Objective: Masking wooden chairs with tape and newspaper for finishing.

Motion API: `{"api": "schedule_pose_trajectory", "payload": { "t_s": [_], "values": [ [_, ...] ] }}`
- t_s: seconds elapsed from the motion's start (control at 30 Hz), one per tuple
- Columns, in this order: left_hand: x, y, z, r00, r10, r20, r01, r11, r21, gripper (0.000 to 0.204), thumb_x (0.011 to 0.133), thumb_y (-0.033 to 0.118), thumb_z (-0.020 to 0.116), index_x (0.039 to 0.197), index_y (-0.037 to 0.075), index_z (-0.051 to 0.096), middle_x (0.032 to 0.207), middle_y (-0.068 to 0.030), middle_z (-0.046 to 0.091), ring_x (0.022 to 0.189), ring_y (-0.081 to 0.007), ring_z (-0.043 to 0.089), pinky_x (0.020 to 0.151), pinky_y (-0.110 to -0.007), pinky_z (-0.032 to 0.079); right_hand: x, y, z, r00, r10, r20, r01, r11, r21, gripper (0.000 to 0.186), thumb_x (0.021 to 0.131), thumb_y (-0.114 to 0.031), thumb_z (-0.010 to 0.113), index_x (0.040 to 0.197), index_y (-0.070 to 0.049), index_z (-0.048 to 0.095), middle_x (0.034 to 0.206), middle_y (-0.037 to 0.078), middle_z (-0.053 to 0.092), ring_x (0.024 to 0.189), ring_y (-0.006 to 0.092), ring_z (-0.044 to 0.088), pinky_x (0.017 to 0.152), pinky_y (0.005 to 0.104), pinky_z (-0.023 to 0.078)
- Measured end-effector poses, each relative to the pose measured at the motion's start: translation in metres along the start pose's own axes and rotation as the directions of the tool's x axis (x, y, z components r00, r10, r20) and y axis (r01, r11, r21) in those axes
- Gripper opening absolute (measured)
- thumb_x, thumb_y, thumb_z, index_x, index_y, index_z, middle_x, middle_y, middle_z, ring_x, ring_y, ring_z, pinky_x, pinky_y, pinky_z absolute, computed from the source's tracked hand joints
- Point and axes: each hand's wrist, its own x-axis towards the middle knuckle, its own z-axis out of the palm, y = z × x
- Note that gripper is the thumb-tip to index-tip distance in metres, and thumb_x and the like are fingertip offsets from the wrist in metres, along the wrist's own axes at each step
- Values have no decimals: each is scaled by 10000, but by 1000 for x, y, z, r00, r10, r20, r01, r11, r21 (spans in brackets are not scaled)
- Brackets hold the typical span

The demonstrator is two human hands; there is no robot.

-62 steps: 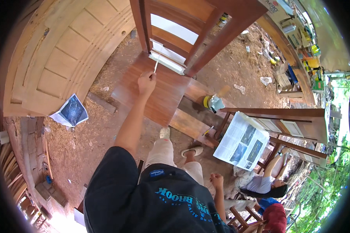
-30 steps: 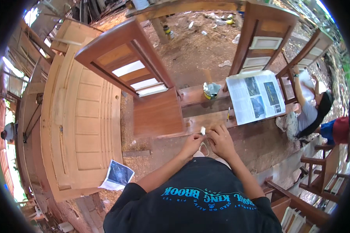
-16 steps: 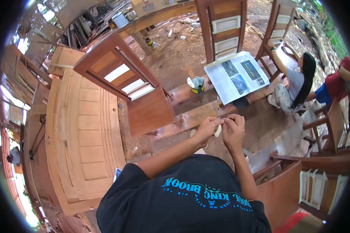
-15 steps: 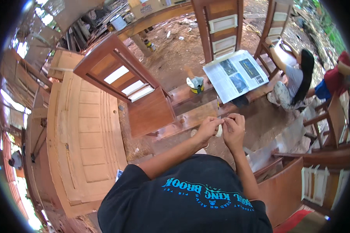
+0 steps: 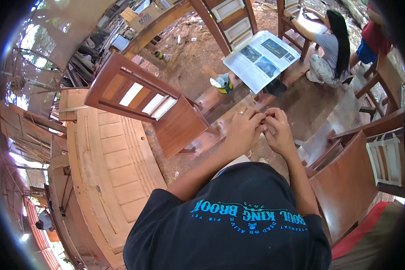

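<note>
My left hand [image 5: 244,129] and my right hand [image 5: 278,132] meet over my dark T-shirted front, fingertips pinched together; whatever lies between them is hidden. Beyond them, to the left, a brown wooden chair [image 5: 181,130] with white taped panels in its back stands on low planks [image 5: 225,119]. An open can [image 5: 222,83] with crumpled material in its mouth sits behind it. Spread newspaper [image 5: 255,65] covers another chair, whose tall back [image 5: 225,18] has white-edged panels.
Large carved wooden panels [image 5: 117,175] lie at left. More chairs [image 5: 337,184] crowd the right. A co-worker [image 5: 330,58] in grey crouches at a chair at the upper right; another in red [image 5: 375,38] is behind. A cluttered timber bench [image 5: 144,31] runs along the back.
My left hand, earlier out at the chair back with a thin white strip, has drawn back to meet my right hand. The view has turned, and both hands appear higher in it.
</note>
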Motion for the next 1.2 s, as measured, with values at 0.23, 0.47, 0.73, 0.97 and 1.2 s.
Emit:
{"api": "schedule_pose_trajectory", "payload": {
  "t_s": [0.23,0.47,0.73,0.97,1.2],
  "values": [
    [-8,9,-19,996,75,45,-80,990,115,300,800,133,705,1090,66,672,951,-71,637,903,-277,585,754,-401,448,-15,-5,-2,1000,11,4,-12,997,71,154,772,42,654,920,11,626,1091,111,569,985,259,564,843,340,473],
    [-9,14,-14,976,199,87,-213,954,210,226,788,80,660,1011,46,658,928,-90,611,867,-276,568,732,-396,441,-23,-4,-11,992,104,68,-113,983,145,254,771,11,682,1016,-18,622,1113,88,574,988,199,559,800,299,471],
    [42,39,-50,980,195,20,-196,979,57,92,801,97,672,858,41,627,826,-127,602,803,-314,606,695,-433,463,-30,54,-51,927,239,288,-359,788,501,544,831,-259,776,1285,-38,572,1249,37,572,1068,149,556,879,294,468],
    [104,40,-68,995,95,9,-94,995,-35,153,807,122,727,881,14,647,840,-150,665,791,-309,658,718,-400,507,-31,99,-44,880,317,354,-473,657,587,432,853,-202,751,1209,-4,609,1103,52,671,1030,143,605,871,286,480],
    [155,-11,-71,997,3,-80,-9,997,-74,180,795,85,744,928,11,647,863,-128,668,803,-252,660,725,-358,523,10,155,-36,866,439,240,-460,512,725,226,895,-139,720,1068,0,671,891,36,701,801,100,607,728,257,483]
  ]
}}
